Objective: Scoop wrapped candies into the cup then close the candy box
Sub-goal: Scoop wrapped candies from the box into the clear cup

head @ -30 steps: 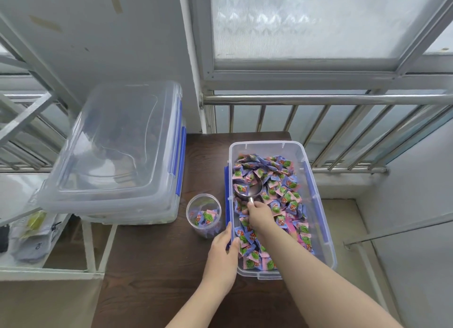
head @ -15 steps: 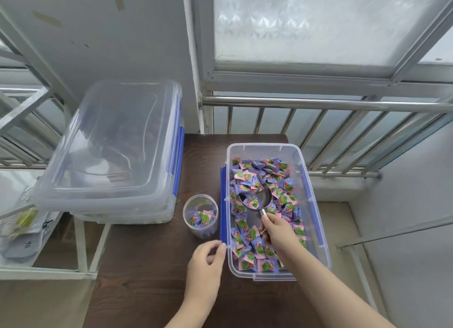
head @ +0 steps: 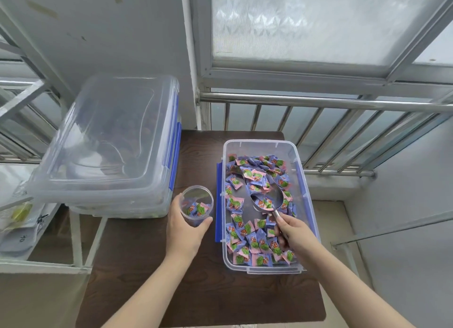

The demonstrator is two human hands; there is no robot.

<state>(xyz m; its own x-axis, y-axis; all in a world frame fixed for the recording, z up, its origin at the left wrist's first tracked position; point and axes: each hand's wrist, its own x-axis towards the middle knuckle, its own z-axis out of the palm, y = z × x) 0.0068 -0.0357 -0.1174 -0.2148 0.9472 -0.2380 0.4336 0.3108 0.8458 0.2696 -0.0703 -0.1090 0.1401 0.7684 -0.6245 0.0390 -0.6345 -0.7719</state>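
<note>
Plainly, the main hazards come from size and slipperiness: the dark wood-grain worktop [head: 152, 266] is narrow, and the big clear plastic storage box [head: 110, 141] with its blue latches sits at the left edge, partly overhanging a rack, so a nudge from the left elbow could shift it. Next in size, the open candy box [head: 300, 161], a thin-walled, glossy, transparent tub with blue side clips, lies on the right side of the worktop close to its edge; a hard drag of the scoop could make it skate on the smooth surface. No separate lid for it can be made out, so closing may mean hunting for one. Inside it lie the wrapped candies [head: 247, 239], small crinkly purple and pink pillow packets that slide easily. The right hand [head: 297, 234] grips the handle of the polished metal scoop [head: 268, 201], whose shallow bowl holds only a couple of pieces; tilting early on the way across would likely spill them. The left hand [head: 183, 232] wraps around the small round clear cup [head: 196, 205], just beside the box, a few candies in its bottom; its narrow mouth invites misses.
</note>
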